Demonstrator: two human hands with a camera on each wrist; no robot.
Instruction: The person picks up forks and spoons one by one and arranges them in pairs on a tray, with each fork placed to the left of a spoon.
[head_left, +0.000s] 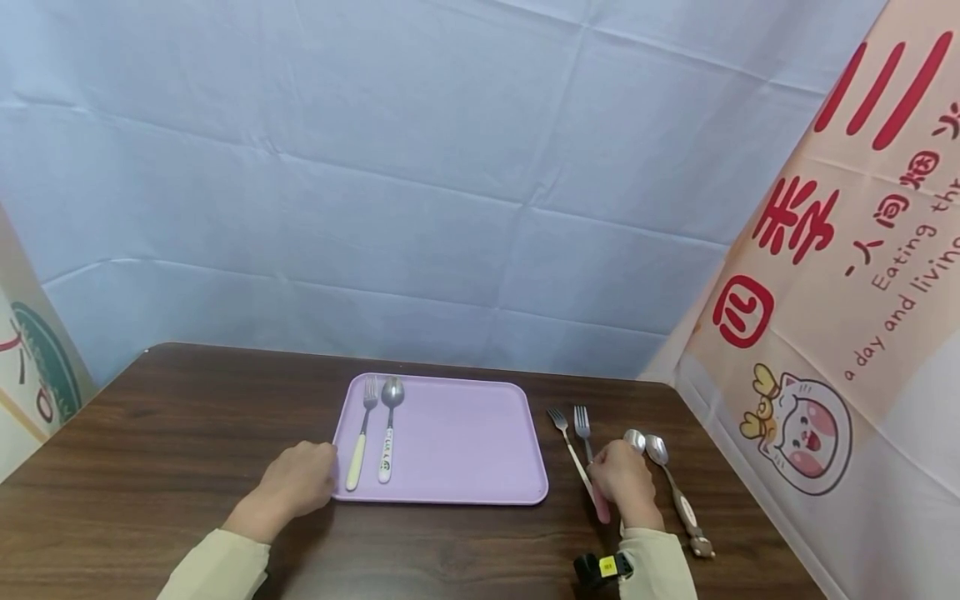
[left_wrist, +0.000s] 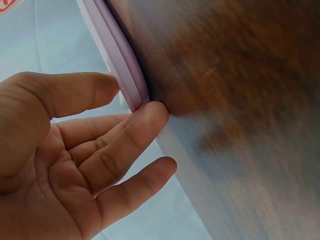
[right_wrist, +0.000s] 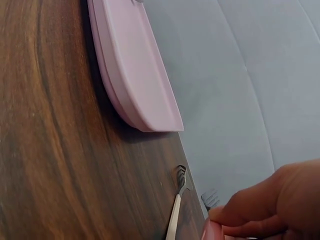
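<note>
A lilac tray (head_left: 465, 442) lies on the table. On its left side are a fork with a pale yellow handle (head_left: 357, 462) and a spoon with a patterned white handle (head_left: 386, 454). My left hand (head_left: 298, 479) pinches the tray's left rim between thumb and fingers, seen closely in the left wrist view. Right of the tray, my right hand (head_left: 624, 479) pinches a fork (head_left: 582, 423) near its neck; its handle is hidden under the hand. Just left of it lies a pink-ended fork (head_left: 577, 462). One spoon (head_left: 634, 439) is partly covered by the hand.
Another spoon (head_left: 678, 496), with a figure at its handle end, lies right of my right hand. A black device with a yellow label (head_left: 603, 569) is at the right wrist. Pale blue cloth (head_left: 337, 208) hangs behind the dark wooden table (head_left: 217, 417), and a printed cloth (head_left: 862, 292) hangs at right.
</note>
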